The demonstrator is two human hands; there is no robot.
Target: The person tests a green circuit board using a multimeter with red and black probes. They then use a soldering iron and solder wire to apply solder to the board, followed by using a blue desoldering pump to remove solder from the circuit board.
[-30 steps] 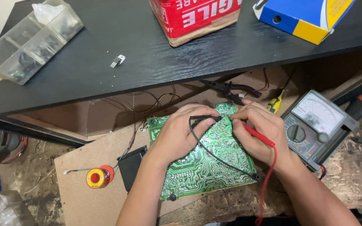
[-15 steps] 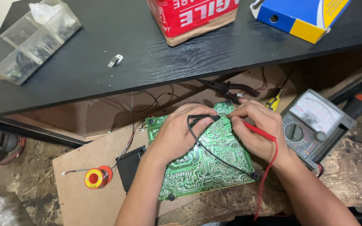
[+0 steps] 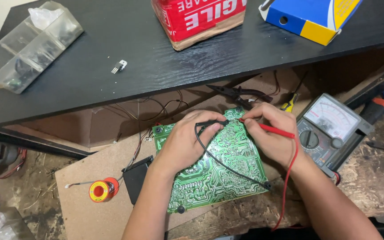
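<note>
Circuit board (image 3: 221, 171) — top edge hidden under both hands' probe tips

Flat green circuit board (image 3: 214, 173): glossy lacquer, silvery solder traces. Black desk top (image 3: 156, 58): matt, fine wood grain. Clear compartmented box (image 3: 27, 44): smooth plastic. Brown sheet (image 3: 81, 200): dull cardboard. Red probe (image 3: 267, 129): smooth plastic.

green circuit board (image 3: 218, 169), red probe (image 3: 270, 129), black probe (image 3: 210, 123), black desk (image 3: 156, 66)

Electronics repair workshop: analog multimeter (image 3: 330, 129), solder spool (image 3: 103, 190), pliers (image 3: 241, 94), circuit board (image 3: 214, 169).
</note>
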